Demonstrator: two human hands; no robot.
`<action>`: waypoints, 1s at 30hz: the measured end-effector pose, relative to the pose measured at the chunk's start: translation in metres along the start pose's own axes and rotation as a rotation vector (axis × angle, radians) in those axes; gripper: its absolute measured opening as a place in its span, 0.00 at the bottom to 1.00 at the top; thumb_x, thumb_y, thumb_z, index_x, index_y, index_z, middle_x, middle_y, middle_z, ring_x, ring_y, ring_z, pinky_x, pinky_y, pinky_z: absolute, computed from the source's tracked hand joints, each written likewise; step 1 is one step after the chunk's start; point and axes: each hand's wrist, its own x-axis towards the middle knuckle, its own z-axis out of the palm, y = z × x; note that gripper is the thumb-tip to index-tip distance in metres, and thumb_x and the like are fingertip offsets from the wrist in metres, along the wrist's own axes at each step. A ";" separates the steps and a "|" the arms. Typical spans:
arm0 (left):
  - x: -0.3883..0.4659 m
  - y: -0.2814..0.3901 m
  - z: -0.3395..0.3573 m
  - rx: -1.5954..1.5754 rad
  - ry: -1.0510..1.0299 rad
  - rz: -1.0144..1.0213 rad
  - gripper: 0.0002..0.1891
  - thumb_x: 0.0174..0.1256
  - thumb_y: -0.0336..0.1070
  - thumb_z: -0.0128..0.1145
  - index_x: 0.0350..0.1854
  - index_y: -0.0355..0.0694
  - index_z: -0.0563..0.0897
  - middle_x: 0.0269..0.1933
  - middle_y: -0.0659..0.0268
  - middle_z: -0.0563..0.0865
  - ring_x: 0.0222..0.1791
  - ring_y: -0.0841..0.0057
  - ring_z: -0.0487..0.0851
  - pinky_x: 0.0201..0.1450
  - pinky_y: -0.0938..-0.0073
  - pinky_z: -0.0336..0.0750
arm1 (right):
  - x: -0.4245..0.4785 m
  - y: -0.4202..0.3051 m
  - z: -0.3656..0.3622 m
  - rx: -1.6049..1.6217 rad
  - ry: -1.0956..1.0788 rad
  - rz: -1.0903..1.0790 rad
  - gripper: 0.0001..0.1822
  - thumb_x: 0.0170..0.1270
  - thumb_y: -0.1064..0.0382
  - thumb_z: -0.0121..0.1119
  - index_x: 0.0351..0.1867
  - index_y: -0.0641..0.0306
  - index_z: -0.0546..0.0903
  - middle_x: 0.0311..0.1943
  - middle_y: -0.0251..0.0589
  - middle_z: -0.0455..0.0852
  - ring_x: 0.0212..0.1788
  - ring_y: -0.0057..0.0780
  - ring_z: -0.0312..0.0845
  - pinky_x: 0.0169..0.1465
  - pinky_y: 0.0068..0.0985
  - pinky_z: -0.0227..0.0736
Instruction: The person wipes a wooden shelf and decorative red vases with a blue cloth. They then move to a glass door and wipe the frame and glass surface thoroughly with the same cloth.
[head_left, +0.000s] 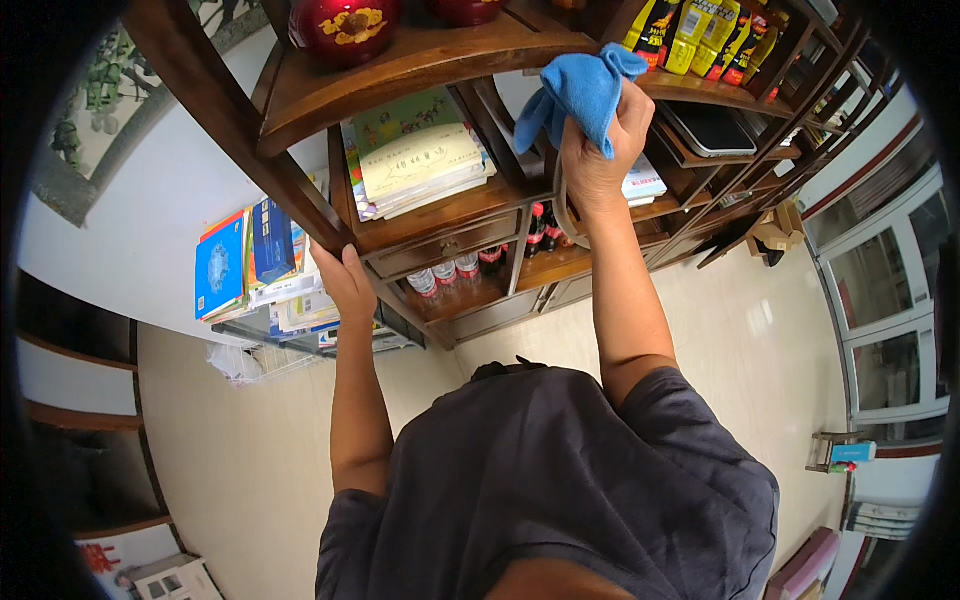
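A blue cloth (581, 94) is bunched in my right hand (611, 150), which is raised beside the curved edge of a dark wooden shelf (427, 64). My left hand (349, 281) rests against the upright post (300, 195) of the shelf unit, its thumb and fingers spread around the wood. Between the hands, a stack of books (420, 161) lies in a compartment above a small drawer (446, 244). Dark red round jars (349, 30) stand on the shelf above. Yellow and black packages (694, 37) stand just right of the cloth.
Bottles (536, 229) stand in the lower compartments. A rack of books and papers (262, 262) is left of my left hand. A black flat device (709, 131) lies on a shelf at the right. A cardboard box (776, 229) sits beyond the unit's far end.
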 end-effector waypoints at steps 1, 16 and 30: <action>-0.001 -0.001 0.001 -0.014 0.003 -0.004 0.29 0.79 0.35 0.44 0.77 0.25 0.58 0.69 0.45 0.72 0.67 0.55 0.73 0.74 0.59 0.63 | -0.010 0.003 -0.005 -0.013 -0.048 0.013 0.19 0.48 0.76 0.66 0.45 0.61 0.86 0.51 0.43 0.83 0.53 0.49 0.75 0.54 0.40 0.74; -0.001 0.003 0.006 0.015 0.076 0.018 0.24 0.79 0.36 0.45 0.71 0.28 0.64 0.61 0.46 0.76 0.60 0.56 0.75 0.69 0.60 0.65 | -0.160 -0.046 -0.029 0.286 -0.480 0.466 0.22 0.48 0.71 0.64 0.49 0.64 0.82 0.45 0.51 0.78 0.47 0.57 0.77 0.49 0.46 0.75; -0.001 0.005 -0.002 0.024 0.018 0.020 0.23 0.81 0.37 0.45 0.71 0.29 0.66 0.60 0.48 0.76 0.59 0.58 0.75 0.68 0.61 0.66 | -0.171 -0.120 -0.006 0.426 -0.868 0.044 0.16 0.45 0.70 0.69 0.38 0.59 0.81 0.42 0.44 0.78 0.47 0.46 0.76 0.50 0.39 0.73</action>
